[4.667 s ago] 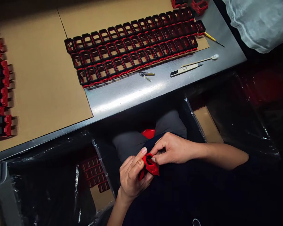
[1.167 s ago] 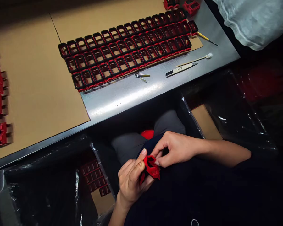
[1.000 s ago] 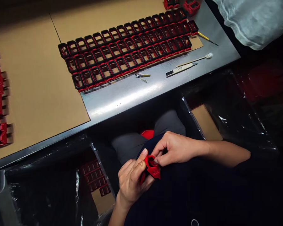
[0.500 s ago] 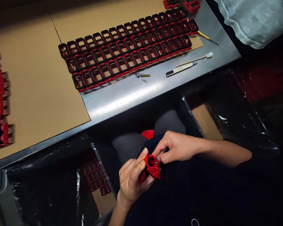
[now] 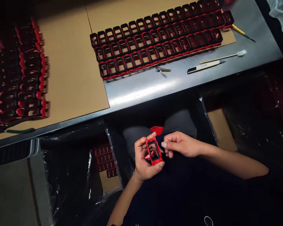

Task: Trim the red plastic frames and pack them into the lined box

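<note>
My left hand (image 5: pixel 142 161) holds a small red-and-black plastic frame (image 5: pixel 157 161). Its rectangular opening faces up towards me, with a red rim around a black inner edge. My fingers lie along its far end and left side, and the thumb is at the near end. Just right of the frame is my right hand (image 5: pixel 179 145), its thumb and fingers curled together. Whether something small sits between those fingertips, I cannot make out. Both hands are above my lap, below the table's front edge.
Rows of similar frames (image 5: pixel 195 42) stand on cardboard (image 5: pixel 73 72) on the metal table (image 5: pixel 141 91); more frames (image 5: pixel 41 84) are at left. Near the edge lie a craft knife (image 5: pixel 206 66), a cotton-tipped stick (image 5: pixel 221 58), a yellow-handled tool (image 5: pixel 239 30) and small metal pieces (image 5: pixel 163 71).
The frame has been turned in my left hand so its opening faces me. My right hand has drawn slightly away from it. The view has shifted left, showing more frames there.
</note>
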Demonstrator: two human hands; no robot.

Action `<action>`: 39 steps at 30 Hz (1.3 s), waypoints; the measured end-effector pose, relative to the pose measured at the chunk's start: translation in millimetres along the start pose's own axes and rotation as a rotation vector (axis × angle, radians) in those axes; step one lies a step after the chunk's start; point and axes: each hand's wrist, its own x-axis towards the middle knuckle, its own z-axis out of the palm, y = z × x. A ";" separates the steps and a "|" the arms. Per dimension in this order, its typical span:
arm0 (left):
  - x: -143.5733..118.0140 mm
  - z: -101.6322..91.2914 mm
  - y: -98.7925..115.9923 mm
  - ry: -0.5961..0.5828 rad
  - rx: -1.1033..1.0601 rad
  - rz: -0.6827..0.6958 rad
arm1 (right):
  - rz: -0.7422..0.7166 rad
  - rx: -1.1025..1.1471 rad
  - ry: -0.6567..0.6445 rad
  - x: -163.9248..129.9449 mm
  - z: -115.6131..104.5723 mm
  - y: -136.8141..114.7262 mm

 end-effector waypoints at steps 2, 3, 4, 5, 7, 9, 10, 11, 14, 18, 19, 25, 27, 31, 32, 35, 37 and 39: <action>-0.4 0.2 0.3 -0.018 0.018 -0.015 | -0.026 0.082 -0.032 -1.5 -0.8 -1.0; -0.4 -0.1 0.2 -0.029 0.026 -0.019 | -0.030 0.129 -0.063 -2.2 -1.3 -1.2; -0.4 -0.5 0.1 -0.038 0.032 -0.018 | -0.031 0.168 -0.092 -2.8 -1.9 -1.2; -0.1 -0.9 0.0 -0.044 0.035 -0.009 | -0.034 0.191 -0.111 -3.3 -2.5 -1.1; 1.1 -1.6 0.1 -0.048 0.038 0.020 | -0.044 0.188 -0.119 -3.8 -3.4 -0.5; 3.0 -2.1 0.5 -0.050 0.059 0.052 | -0.058 0.164 -0.113 -3.8 -4.0 -0.1; 4.0 -2.2 0.7 -0.052 0.078 0.064 | -0.066 0.152 -0.115 -3.8 -4.3 0.1; 5.0 -2.3 0.9 -0.060 0.098 0.076 | -0.075 0.144 -0.116 -3.7 -4.5 0.2; 6.8 -2.5 0.8 -0.082 0.137 0.107 | -0.098 0.135 -0.117 -3.6 -5.0 0.7; 5.2 -2.4 -1.7 -0.057 0.125 0.111 | -0.088 0.129 -0.110 -3.0 -5.2 2.7; 4.3 -2.4 -2.5 -0.042 0.122 0.099 | -0.086 0.127 -0.106 -2.6 -5.2 3.4; 0.5 -1.8 -3.9 -0.003 0.091 0.043 | -0.084 0.119 -0.083 -1.2 -5.7 6.6; 0.0 -1.9 -3.4 0.015 0.111 0.029 | -0.075 0.131 -0.085 -1.3 -5.7 7.0; -1.9 -3.5 -2.8 0.017 0.176 -0.021 | -0.053 0.152 -0.089 -1.4 -5.6 8.2; -2.5 -4.0 -2.8 0.013 0.187 -0.033 | -0.049 0.152 -0.088 -1.2 -5.5 8.6; -3.7 -4.9 -3.2 0.012 0.216 -0.051 | -0.045 0.151 -0.088 -0.1 -5.5 9.4; -4.1 -5.0 -3.3 0.012 0.228 -0.052 | -0.042 0.152 -0.092 0.8 -5.8 9.5; -4.0 -5.0 -3.3 0.010 0.233 -0.049 | -0.042 0.153 -0.092 1.6 -5.9 9.2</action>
